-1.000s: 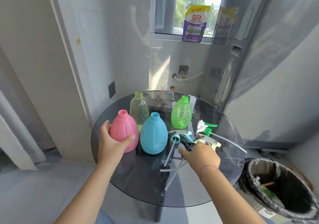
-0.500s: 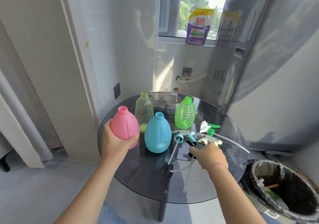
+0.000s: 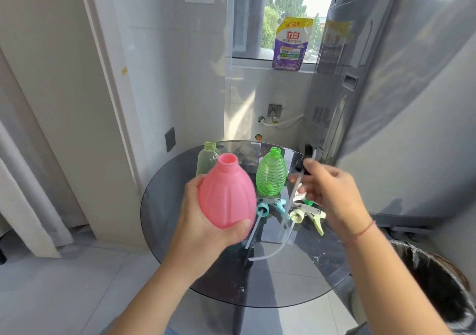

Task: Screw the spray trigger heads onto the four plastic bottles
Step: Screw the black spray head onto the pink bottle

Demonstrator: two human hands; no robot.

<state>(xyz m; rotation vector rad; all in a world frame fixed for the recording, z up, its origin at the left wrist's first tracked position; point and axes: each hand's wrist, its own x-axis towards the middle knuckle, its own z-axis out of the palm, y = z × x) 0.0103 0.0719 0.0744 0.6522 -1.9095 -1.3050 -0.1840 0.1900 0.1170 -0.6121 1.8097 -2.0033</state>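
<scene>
My left hand [image 3: 203,221] grips the pink bottle [image 3: 226,193] and holds it up above the round glass table [image 3: 296,285], neck open and tilted slightly right. My right hand [image 3: 332,195] holds a dark spray trigger head [image 3: 309,155], blurred, its dip tube hanging down. The ribbed green bottle [image 3: 271,174] and a clear pale-green bottle [image 3: 207,156] stand open at the back. The blue bottle is hidden behind the pink one. A teal trigger head [image 3: 270,205] and a yellow-green one [image 3: 306,214] lie on the glass. A white and green one [image 3: 300,195] shows partly under my right hand.
A black-lined bin [image 3: 438,285] stands at the lower right beside the table. A tall grey appliance [image 3: 373,102] rises behind the table on the right. A purple detergent pouch [image 3: 292,44] sits on the window sill. A tiled wall stands to the left.
My left hand has lifted the pink bottle off the table and brought it towards the middle. My right hand has picked a trigger head up from the pile and raised it.
</scene>
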